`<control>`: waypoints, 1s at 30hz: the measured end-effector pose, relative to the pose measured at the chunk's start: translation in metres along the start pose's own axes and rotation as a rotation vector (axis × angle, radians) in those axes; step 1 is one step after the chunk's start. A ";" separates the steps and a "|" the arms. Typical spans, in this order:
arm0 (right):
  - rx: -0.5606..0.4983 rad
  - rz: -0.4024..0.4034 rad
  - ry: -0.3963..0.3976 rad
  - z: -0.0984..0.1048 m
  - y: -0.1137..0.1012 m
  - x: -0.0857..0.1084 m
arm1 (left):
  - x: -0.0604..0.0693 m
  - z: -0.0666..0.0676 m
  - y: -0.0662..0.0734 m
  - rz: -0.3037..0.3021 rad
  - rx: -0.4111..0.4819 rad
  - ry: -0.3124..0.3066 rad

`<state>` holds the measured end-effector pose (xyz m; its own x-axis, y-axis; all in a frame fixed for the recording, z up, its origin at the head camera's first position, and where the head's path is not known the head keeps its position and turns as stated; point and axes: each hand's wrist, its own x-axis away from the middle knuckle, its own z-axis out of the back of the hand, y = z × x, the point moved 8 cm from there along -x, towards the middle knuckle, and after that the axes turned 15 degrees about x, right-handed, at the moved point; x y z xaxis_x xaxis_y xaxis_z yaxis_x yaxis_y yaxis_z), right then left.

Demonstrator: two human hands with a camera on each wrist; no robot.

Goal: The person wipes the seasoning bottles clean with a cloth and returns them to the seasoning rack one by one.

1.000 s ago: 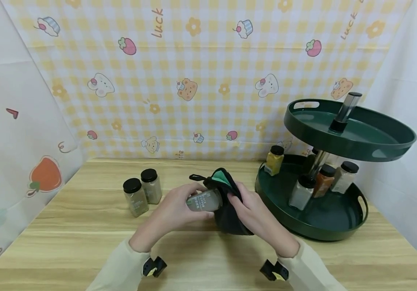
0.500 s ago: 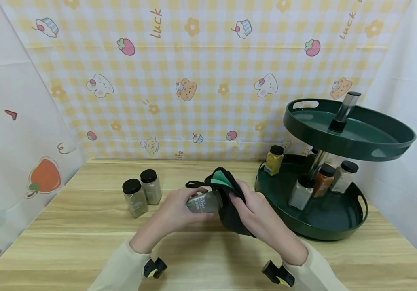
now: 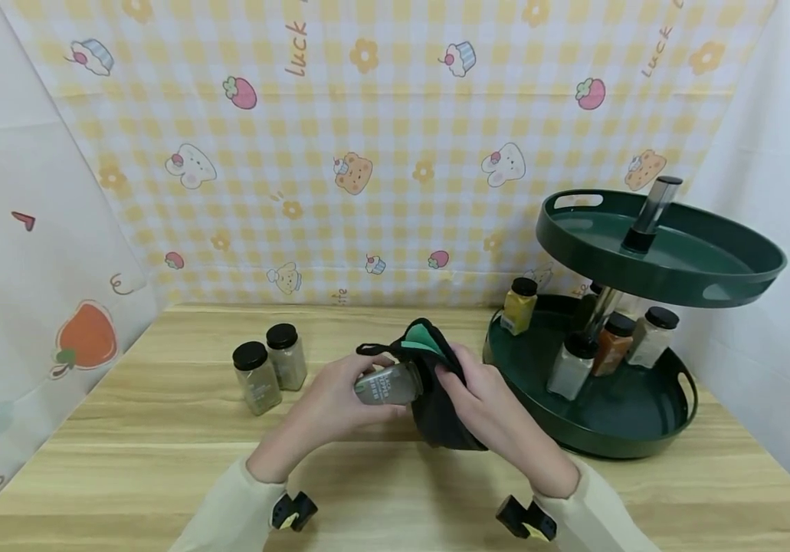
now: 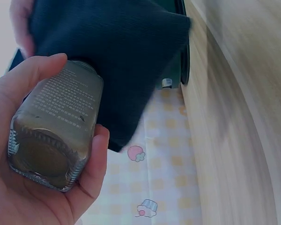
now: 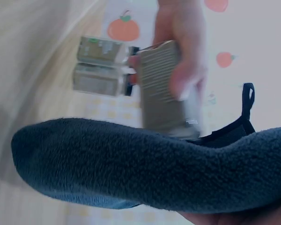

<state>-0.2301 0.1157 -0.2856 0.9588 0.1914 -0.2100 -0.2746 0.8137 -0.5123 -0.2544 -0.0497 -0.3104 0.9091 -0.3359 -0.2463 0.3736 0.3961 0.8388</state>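
Left hand (image 3: 337, 396), thumb and fingers clamped round one square-sided, printed glass jar (image 3: 388, 386), tilted above the wooden table (image 3: 160, 460), one end hidden by cloth; right hand (image 3: 483, 393), gripping that fuzzy dark cloth (image 3: 439, 418), green inside, looped. Beyond: two black-lidded glass jars (image 3: 260, 386), standing; round two-tier green stand (image 3: 663, 280), its pole (image 3: 602, 313) partly blocking lower-tier jars (image 3: 611, 353); checked backdrop (image 3: 395, 230).

Two black-capped jars (image 3: 259, 385) stand close together on the wooden desk (image 3: 153, 452). A green two-tier rack (image 3: 657, 277) holds more jars (image 3: 569, 373) on its lower tier, among them a yellow jar (image 3: 519, 310) and an orange jar (image 3: 610, 353). A checked curtain (image 3: 395, 115) with cartoon prints (image 3: 353, 172) hangs behind, white sheets (image 3: 29, 284) at both sides.
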 end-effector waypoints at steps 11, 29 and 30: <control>-0.109 -0.047 -0.044 -0.014 0.016 -0.010 | 0.002 0.002 0.003 -0.021 0.040 -0.002; -0.054 0.072 0.080 0.019 -0.010 0.014 | 0.001 0.003 0.001 -0.056 0.007 0.008; -0.056 0.072 0.079 0.018 -0.010 0.014 | 0.000 0.003 0.001 -0.066 0.010 0.012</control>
<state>-0.2129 0.1198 -0.2680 0.9282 0.2031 -0.3116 -0.3487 0.7668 -0.5389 -0.2541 -0.0518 -0.3080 0.8848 -0.3504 -0.3072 0.4311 0.3652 0.8251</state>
